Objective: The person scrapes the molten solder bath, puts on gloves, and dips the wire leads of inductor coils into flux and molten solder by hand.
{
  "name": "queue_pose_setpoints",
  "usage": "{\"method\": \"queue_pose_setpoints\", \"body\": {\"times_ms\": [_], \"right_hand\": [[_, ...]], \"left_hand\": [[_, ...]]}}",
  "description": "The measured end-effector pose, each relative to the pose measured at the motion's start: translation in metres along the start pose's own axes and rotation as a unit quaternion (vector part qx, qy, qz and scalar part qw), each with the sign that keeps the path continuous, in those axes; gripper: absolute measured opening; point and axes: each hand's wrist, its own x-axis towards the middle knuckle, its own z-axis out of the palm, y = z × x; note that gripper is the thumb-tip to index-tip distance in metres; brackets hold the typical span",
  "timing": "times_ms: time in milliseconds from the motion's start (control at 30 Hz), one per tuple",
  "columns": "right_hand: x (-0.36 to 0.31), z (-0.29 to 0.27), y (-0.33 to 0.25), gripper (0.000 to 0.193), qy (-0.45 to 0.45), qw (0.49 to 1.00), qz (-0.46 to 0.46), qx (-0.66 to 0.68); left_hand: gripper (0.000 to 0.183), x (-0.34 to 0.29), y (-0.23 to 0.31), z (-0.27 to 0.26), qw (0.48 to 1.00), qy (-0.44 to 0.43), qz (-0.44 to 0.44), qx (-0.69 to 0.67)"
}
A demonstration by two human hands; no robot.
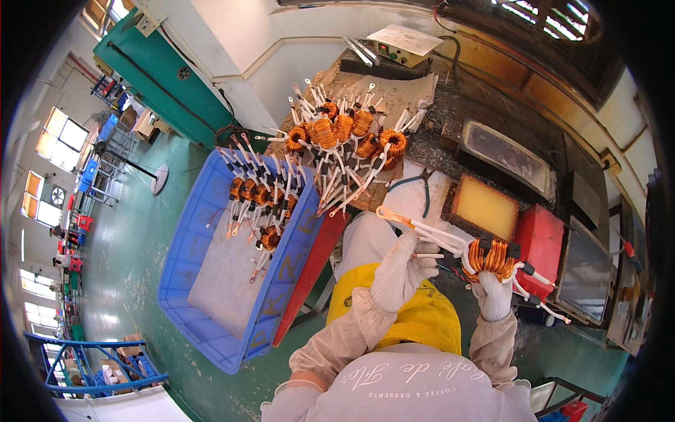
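In a white glove, my right hand grips a ring-shaped copper coil from below. Thick white insulated leads run left from this coil and end in copper ring lugs. More of its leads, with black sleeving, stick out to the right. My left hand, also gloved, is closed around a white lead of the same coil; its fingertips are partly hidden. Just above the lugs, pliers with dark teal handles lie on the bench, apart from both hands.
Many similar coils are heaped on the bench, and several more lie in a blue crate at left. Right of the pliers are a tray of yellowish material, a red box and a glass-topped dark box. A control box stands behind.
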Motion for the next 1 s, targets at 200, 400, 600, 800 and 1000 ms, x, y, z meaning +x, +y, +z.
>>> {"method": "queue_pose_setpoints", "body": {"times_ms": [200, 400, 600, 800, 1000], "right_hand": [[0.003, 0.002, -0.001, 0.045, -0.005, 1.0, -0.001, -0.021], [0.011, -0.001, -0.009, 0.051, 0.066, 0.996, -0.04, 0.041], [0.05, -0.057, -0.033, 0.025, 0.114, 0.987, -0.114, 0.01], [0.094, -0.13, -0.024, 0.028, 0.181, 0.973, -0.111, -0.086], [0.112, -0.153, -0.007, 0.036, 0.161, 0.97, -0.14, -0.112]], "left_hand": [[0.028, 0.012, -0.014, -0.006, 0.965, -0.056, -0.089, -0.24], [0.031, 0.012, -0.019, -0.011, 0.979, -0.043, -0.102, -0.169], [0.028, -0.001, -0.004, -0.047, 0.988, 0.048, -0.112, -0.099], [0.027, -0.016, 0.0, -0.076, 0.981, 0.038, -0.141, -0.128], [0.03, -0.023, -0.009, -0.096, 0.974, 0.053, -0.194, -0.102]]}}
